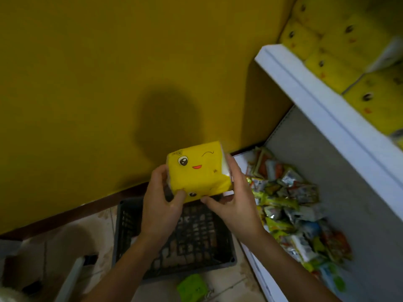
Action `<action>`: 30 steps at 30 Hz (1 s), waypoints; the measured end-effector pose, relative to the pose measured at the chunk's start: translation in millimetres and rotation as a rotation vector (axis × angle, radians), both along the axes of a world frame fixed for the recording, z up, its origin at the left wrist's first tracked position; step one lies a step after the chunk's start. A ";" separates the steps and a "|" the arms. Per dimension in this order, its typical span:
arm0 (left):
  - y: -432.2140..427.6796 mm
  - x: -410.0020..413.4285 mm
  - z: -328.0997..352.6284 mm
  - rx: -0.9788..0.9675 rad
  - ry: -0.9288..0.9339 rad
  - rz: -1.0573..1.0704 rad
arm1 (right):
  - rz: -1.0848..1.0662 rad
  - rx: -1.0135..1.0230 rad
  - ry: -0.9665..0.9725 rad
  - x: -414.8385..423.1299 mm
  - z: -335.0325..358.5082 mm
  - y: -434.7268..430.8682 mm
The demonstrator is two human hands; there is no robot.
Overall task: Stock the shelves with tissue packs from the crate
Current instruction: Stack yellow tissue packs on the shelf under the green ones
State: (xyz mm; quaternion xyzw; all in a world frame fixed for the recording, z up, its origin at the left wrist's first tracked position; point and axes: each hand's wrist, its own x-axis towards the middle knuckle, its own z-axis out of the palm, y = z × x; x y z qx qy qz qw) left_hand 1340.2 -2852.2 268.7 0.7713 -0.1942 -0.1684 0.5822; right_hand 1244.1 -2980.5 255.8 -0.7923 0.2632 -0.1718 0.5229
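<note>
i see the yellow tissue pack held at centre, above the black crate. left hand grips its left end, right hand its right end, fingers curled round it. stocked yellow packs sit on the upper shelf, far right.

A tissue pack is held above the crate, the left hand gripping its left end and the right hand its right end; the crate stands on the floor near the foot of the wall, just left of the shelving; a small pack lies on the floor on the crate's near side; to the right, snack packets lie heaped on the lower shelf; above it, the upper shelf carries stacked tissue packs, side by side and one upon another.
</note>
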 end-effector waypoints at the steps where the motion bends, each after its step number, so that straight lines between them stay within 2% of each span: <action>1: -3.7 -1.7 8.1 -0.029 0.000 -0.006 | -0.013 -0.018 -0.011 -2.7 9.7 -3.3; 6: -21.7 -8.7 44.4 -0.155 0.017 -0.053 | -0.096 -0.101 -0.084 -24.7 51.3 -12.2; 11: -63.4 -14.2 98.0 -0.311 -0.023 -0.163 | -0.146 -0.280 -0.044 -53.7 99.8 -38.9; 15: -111.6 -30.9 136.4 -0.366 -0.031 -0.326 | -0.324 -0.469 -0.025 -88.0 143.4 -69.4; 19: -147.2 -51.7 153.8 -0.316 -0.016 -0.447 | -0.595 -0.594 0.007 -119.6 172.8 -109.8; 24: -164.8 -63.1 148.7 -0.281 0.021 -0.470 | -0.811 -0.592 0.182 -128.7 183.6 -178.0; 30: -172.7 -53.9 130.8 -0.185 0.023 -0.422 | -0.778 -0.576 0.495 -106.7 178.7 -239.5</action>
